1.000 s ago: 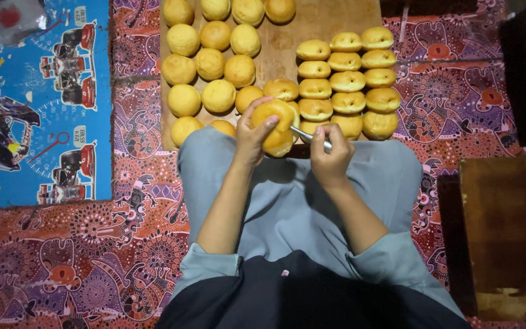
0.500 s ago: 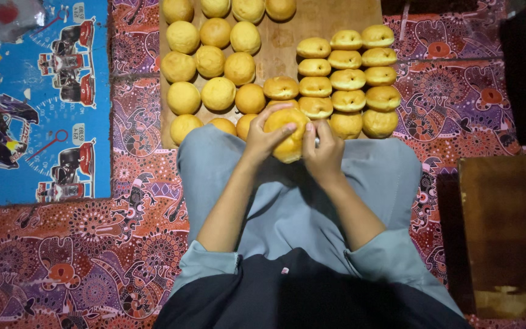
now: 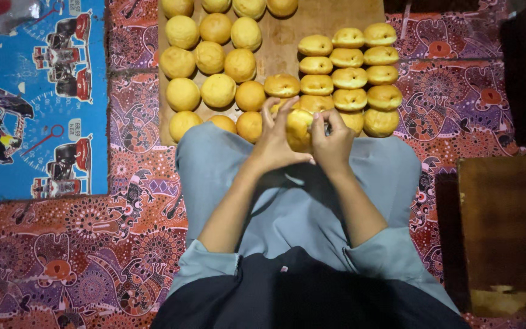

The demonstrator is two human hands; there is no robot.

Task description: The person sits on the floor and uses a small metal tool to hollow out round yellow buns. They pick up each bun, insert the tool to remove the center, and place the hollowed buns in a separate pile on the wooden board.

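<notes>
Item one: left hand [image 3: 273, 141], forearm angled up from the lap, fingers curled and pressed around the left side of a yellow bun [image 3: 298, 129]. Item two: right hand [image 3: 333, 141], wrist bent inward, fingertips pinched against the bun's right edge; I cannot tell whether they hold a small tool. The bun sits between both hands, above my knees, just at the near edge of the wooden board [image 3: 275, 52]. On it: round buns [image 3: 218, 90] left, split buns [image 3: 349, 78] right. Patterned red cloth [image 3: 80, 250] beneath.
</notes>
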